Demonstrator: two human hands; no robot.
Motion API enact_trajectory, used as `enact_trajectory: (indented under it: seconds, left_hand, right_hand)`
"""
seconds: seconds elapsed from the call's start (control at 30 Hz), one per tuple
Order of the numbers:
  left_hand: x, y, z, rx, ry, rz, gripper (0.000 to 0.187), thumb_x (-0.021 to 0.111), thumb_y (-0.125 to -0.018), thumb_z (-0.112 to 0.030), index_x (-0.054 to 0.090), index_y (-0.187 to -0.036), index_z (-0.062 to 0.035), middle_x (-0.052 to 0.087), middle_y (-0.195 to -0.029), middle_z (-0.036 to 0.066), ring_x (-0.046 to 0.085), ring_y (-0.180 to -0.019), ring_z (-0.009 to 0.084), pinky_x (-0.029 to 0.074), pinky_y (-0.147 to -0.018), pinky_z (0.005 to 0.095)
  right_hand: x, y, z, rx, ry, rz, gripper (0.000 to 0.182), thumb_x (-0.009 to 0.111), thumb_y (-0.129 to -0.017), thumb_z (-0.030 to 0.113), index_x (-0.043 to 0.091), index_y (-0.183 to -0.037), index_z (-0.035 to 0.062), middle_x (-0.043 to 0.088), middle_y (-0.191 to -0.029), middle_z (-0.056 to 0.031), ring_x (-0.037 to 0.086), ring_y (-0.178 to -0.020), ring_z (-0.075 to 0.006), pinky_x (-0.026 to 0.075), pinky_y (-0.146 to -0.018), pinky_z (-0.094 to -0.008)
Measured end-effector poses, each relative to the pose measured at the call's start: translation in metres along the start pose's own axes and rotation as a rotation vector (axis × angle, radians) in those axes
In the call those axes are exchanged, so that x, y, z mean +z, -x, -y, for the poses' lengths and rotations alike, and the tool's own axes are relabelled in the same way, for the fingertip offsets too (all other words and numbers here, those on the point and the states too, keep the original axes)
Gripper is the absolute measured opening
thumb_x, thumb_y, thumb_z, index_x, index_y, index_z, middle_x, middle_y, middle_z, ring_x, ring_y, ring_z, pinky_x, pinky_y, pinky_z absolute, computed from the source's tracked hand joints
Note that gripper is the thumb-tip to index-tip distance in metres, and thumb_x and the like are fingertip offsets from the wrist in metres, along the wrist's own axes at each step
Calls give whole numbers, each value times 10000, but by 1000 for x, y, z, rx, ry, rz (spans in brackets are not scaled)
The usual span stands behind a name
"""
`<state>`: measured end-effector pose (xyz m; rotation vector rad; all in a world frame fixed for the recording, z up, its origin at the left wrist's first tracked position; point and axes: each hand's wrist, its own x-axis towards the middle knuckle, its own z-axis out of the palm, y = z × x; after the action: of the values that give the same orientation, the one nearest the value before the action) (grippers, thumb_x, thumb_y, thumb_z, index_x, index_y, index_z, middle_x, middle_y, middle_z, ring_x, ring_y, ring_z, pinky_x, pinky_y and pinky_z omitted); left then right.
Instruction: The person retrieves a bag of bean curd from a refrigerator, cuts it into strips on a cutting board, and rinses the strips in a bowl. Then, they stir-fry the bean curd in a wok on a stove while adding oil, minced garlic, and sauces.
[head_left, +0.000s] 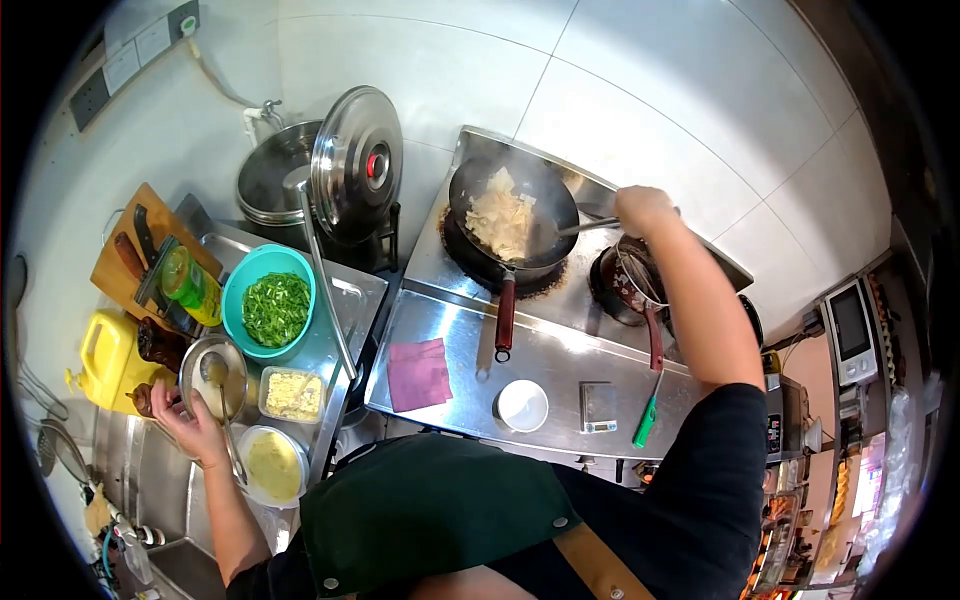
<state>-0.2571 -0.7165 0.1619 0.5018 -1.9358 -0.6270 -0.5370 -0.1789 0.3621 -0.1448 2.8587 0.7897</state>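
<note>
Left hand [192, 425]: fingers closed on the rim of a small steel bowl [213, 372] with a spoon in it, on the tabletop [560, 375]. Beside it: tub of yellow crumbs [292, 394], teal bowl of chopped greens [268, 301]. Farther: right hand [641, 209] gripping a ladle handle [588, 227], its end in the wok [513, 218] of pale food.

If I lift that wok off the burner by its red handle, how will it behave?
Probably front-heavy: the wok holds a pile of pale food far from its long handle. Likely stiff metal, so no flex. It may tip; the right hand holds a utensil inside.
</note>
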Motion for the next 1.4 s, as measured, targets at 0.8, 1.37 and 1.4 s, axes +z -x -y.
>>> enact_trajectory:
  seconds: [0.8, 1.37, 1.4]
  left_hand:
    - [19, 29, -18, 62, 115, 194, 226, 512, -748, -14, 497, -973, -32, 397, -1181, 113, 440, -885, 182, 359, -674, 247]
    - [32, 35, -36, 25, 161, 382, 187, 493, -752, 11, 497, -937, -19, 386, -1177, 116, 474, -765, 141, 384, -643, 223]
    - [33, 34, -39, 48, 151, 388, 191, 488, -746, 19, 494, -934, -15, 388, -1174, 120, 476, -761, 143, 384, -643, 227]
  right_hand:
    - [41, -45, 0, 100, -137, 55, 207, 512, -731, 108, 631, -882, 32, 618, -907, -150, 607, -838, -260, 484, -711, -356]
    - [50, -91, -8, 245, -143, -89, 223, 512, -754, 111, 620, -939, 51, 601, -1000, -128, 593, -913, -260, 485, -734, -362]
    - [46, -100, -4, 165, -58, -115, 234, 491, -774, 130, 615, -969, 90, 601, -1001, -88, 582, -927, -237, 472, -747, -361]
